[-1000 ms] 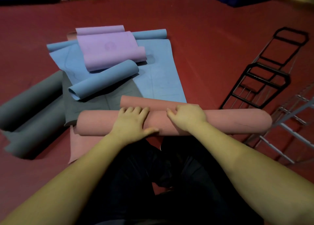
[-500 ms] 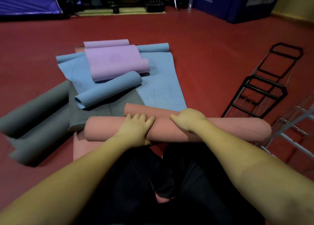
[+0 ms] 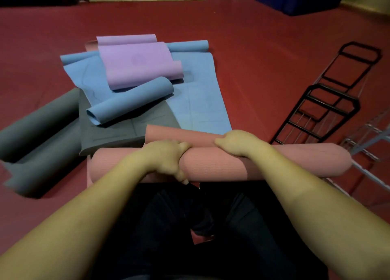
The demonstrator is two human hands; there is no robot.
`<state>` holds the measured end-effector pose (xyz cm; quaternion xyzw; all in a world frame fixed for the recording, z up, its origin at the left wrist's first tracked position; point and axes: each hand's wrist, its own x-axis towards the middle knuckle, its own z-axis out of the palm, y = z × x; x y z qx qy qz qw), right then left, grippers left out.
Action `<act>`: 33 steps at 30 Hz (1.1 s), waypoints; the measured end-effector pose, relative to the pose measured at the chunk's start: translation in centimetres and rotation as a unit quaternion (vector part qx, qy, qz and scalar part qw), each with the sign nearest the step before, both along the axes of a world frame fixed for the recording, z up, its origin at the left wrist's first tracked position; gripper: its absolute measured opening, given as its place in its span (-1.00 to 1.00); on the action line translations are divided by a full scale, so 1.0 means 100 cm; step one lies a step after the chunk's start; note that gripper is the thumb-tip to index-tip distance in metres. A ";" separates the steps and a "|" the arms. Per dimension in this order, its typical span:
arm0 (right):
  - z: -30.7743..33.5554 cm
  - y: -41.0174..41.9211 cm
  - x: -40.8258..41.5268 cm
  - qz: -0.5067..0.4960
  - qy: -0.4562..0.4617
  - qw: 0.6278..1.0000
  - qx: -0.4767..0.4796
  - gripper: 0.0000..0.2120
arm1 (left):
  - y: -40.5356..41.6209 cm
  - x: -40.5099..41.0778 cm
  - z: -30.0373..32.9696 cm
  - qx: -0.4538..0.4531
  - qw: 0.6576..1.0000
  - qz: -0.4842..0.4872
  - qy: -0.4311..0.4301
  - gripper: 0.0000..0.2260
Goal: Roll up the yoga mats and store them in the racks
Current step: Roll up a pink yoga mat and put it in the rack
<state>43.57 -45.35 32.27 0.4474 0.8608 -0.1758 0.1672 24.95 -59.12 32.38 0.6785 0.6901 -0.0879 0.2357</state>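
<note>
Hands (image 3: 166,157) around pink mat roll (image 3: 221,163)

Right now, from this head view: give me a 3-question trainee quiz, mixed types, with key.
1. Multiple choice: which mat do the left hand and right hand hold?
A. purple mat
B. pink mat
C. grey mat

2. True or false: the black rack lies on the red floor to the person's right, with no mat in it.

3. Fill in: the purple mat lies on top of the ____ mat.

Key
1. B: each hand's grip is curled over the pink mat, which is mostly rolled.
2. True.
3. Blue: it rests on the flat blue mat; the grey mat sits lower in the pile.
</note>
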 end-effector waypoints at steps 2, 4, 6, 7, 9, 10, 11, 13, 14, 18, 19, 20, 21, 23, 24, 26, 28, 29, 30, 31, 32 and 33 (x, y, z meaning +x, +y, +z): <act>-0.003 0.000 0.003 -0.001 0.072 0.993 0.094 -0.65 | 0.011 -0.009 0.002 -0.053 0.996 0.027 -0.063 -0.15; -0.004 -0.007 0.011 -0.028 0.130 0.980 0.151 -0.64 | 0.021 -0.019 0.002 -0.093 0.988 0.045 -0.112 -0.09; -0.011 -0.016 0.021 -0.042 0.170 0.967 0.185 -0.65 | 0.032 -0.028 0.000 -0.117 0.982 0.055 -0.138 0.01; -0.017 -0.022 0.028 -0.037 0.178 0.963 0.202 -0.65 | 0.038 -0.030 -0.003 -0.133 0.977 0.066 -0.151 0.04; -0.028 -0.033 0.033 -0.010 0.162 0.959 0.234 -0.50 | 0.045 -0.033 -0.005 -0.164 0.965 0.089 -0.184 -0.06; -0.032 -0.036 0.034 0.001 0.138 0.959 0.249 -0.39 | 0.048 -0.032 -0.004 -0.180 0.957 0.096 -0.204 -0.19; -0.035 -0.037 0.033 0.005 0.117 0.958 0.260 -0.31 | 0.050 -0.031 -0.003 -0.193 0.950 0.100 -0.223 -0.30; -0.034 -0.031 0.030 -0.004 0.092 0.960 0.265 -0.23 | 0.054 -0.028 0.000 -0.197 0.942 0.102 -0.253 -0.40; -0.033 -0.028 0.028 -0.007 0.083 0.961 0.264 -0.23 | 0.053 -0.027 0.001 -0.188 0.941 0.108 -0.259 -0.40; -0.030 -0.015 0.019 0.002 0.070 0.967 0.244 -0.43 | 0.042 -0.030 0.001 -0.046 0.985 0.075 -0.150 -0.14; -0.029 -0.012 0.017 0.001 0.069 0.971 0.231 -0.44 | 0.034 -0.031 -0.002 0.007 0.991 0.065 -0.113 -0.11; -0.029 -0.008 0.014 -0.001 0.065 0.974 0.216 -0.43 | 0.024 -0.030 -0.006 0.062 0.995 0.051 -0.067 -0.11; -0.028 -0.004 0.012 -0.005 0.059 0.978 0.199 -0.41 | 0.012 -0.028 -0.012 0.117 0.992 0.034 -0.012 -0.10; -0.029 0.002 0.006 -0.008 0.047 0.983 0.175 -0.38 | -0.009 -0.022 -0.030 0.196 0.976 0.001 0.097 -0.02; -0.029 0.004 0.004 -0.008 0.041 0.985 0.168 -0.38 | -0.016 -0.019 -0.038 0.212 0.968 -0.005 0.137 0.03; -0.028 0.006 0.001 -0.007 0.033 0.987 0.159 -0.36 | -0.020 -0.013 -0.045 0.195 0.964 0.006 0.179 0.10; -0.027 0.008 0.000 -0.007 0.025 0.989 0.149 -0.35 | -0.015 -0.010 -0.044 0.163 0.967 0.023 0.197 0.14; -0.026 0.008 0.000 -0.007 0.021 0.989 0.143 -0.34 | -0.012 -0.009 -0.043 0.158 0.966 0.023 0.203 0.13; -0.024 0.009 0.000 -0.008 0.017 0.990 0.136 -0.34 | -0.008 -0.009 -0.041 0.156 0.965 0.019 0.209 0.11; -0.022 0.009 0.000 -0.012 0.015 0.992 0.129 -0.33 | -0.006 -0.010 -0.039 0.154 0.966 0.014 0.209 0.08; -0.019 0.009 0.001 -0.016 0.012 0.992 0.121 -0.33 | -0.003 -0.011 -0.038 0.152 0.967 0.008 0.205 0.05; -0.015 0.008 0.002 -0.019 0.009 0.993 0.114 -0.33 | -0.002 -0.011 -0.035 0.150 0.969 0.004 0.198 0.03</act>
